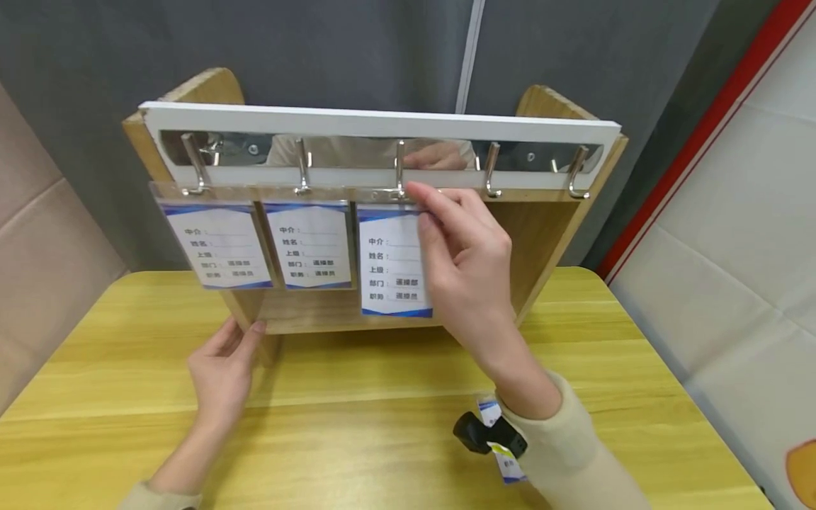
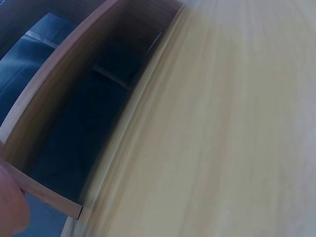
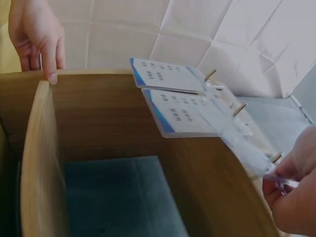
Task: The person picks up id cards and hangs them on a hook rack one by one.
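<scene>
My right hand (image 1: 472, 262) pinches the top right corner of a clear badge holder (image 1: 395, 262) at the third hook (image 1: 399, 170) of a wooden rack (image 1: 331, 322). The holder's top edge lies at the hook's tip; whether the hook passes through its slot is hard to tell. Two more badge holders, a left one (image 1: 223, 248) and a middle one (image 1: 309, 248), hang from the first two hooks. Down at the rack's left side, my left hand (image 1: 223, 372) grips the side panel, with a finger on the shelf edge in the right wrist view.
The fourth hook (image 1: 492, 170) and fifth hook (image 1: 577, 172) carry nothing. Another badge (image 1: 508, 466) lies on the yellow wooden table (image 1: 357, 439), partly behind the black wrist camera (image 1: 491, 433). A grey panel (image 1: 357, 49) stands behind the rack.
</scene>
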Available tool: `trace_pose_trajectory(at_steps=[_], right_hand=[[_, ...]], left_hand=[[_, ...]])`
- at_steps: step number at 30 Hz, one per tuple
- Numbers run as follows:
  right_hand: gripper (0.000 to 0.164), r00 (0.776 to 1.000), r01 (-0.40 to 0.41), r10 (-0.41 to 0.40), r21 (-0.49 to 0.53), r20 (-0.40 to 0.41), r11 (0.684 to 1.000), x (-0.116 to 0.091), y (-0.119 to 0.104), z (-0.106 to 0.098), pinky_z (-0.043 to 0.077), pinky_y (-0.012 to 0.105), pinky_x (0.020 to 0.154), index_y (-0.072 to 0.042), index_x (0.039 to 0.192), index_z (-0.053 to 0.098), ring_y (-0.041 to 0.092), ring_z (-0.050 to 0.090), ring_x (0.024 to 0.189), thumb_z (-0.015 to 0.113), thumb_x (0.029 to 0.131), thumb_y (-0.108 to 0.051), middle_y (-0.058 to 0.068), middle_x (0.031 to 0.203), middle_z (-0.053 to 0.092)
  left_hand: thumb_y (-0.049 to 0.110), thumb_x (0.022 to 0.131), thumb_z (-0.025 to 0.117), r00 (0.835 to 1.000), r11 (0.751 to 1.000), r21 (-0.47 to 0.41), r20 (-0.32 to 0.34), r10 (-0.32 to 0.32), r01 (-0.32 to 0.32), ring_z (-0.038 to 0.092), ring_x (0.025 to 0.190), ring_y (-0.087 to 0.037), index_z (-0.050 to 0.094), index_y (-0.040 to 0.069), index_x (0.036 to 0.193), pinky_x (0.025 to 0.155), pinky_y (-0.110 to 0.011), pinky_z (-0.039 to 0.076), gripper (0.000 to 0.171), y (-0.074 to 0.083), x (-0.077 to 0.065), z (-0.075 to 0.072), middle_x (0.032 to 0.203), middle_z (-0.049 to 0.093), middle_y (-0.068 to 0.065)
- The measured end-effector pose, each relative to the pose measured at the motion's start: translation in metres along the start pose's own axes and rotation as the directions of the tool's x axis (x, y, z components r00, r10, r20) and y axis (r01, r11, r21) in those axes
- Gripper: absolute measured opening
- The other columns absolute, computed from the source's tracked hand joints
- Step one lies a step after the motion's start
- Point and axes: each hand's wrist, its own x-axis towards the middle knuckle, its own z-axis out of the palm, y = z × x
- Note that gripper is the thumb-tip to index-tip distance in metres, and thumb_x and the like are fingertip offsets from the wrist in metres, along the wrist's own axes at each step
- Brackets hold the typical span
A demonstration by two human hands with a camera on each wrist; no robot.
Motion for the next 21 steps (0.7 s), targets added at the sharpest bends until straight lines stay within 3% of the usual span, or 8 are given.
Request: trace_pose_trajectory(at_steps=[7, 12, 21], right_hand=[[0.028, 0.999, -0.035, 0.035, -0.023, 0.010, 0.999, 0.001, 0.006, 0.002, 0.053, 0.018, 0.063, 0.007, 0.122, 0.071, 0.019, 0.059, 0.084, 0.058, 0.098, 0.011, 0.016, 0.107, 0.066], [0.028, 1.000, -0.002, 0.001, -0.033, -0.017, 0.999, 0.001, 0.011, 0.004, 0.053, 0.018, 0.063, 0.006, 0.120, 0.071, 0.019, 0.059, 0.082, 0.058, 0.097, 0.012, 0.017, 0.106, 0.066], [0.025, 0.994, 0.092, -0.098, -0.106, -0.055, 0.990, 0.000, 0.019, 0.006, 0.057, 0.021, 0.077, 0.002, 0.118, 0.073, 0.020, 0.063, 0.095, 0.062, 0.096, 0.009, 0.014, 0.107, 0.070]], left_hand=[[0.000, 0.094, 0.073, 1.000, 1.000, -0.001, 0.001, 0.008, -0.008, 0.068, 0.099, 0.004, 0.065, 0.001, 0.132, 0.089, -0.017, 0.057, 0.039, -0.001, 0.001, -0.002, 0.129, 0.061, -0.024], [0.001, 0.094, 0.073, 1.000, 1.000, 0.010, 0.005, 0.020, -0.020, 0.068, 0.099, 0.005, 0.065, 0.003, 0.132, 0.088, -0.018, 0.057, 0.039, -0.001, 0.001, -0.002, 0.129, 0.062, -0.023], [0.001, 0.094, 0.074, 1.000, 1.000, 0.010, 0.006, 0.009, -0.009, 0.068, 0.105, 0.001, 0.064, 0.002, 0.133, 0.089, -0.017, 0.056, 0.040, -0.002, 0.001, -0.001, 0.132, 0.060, -0.024]])
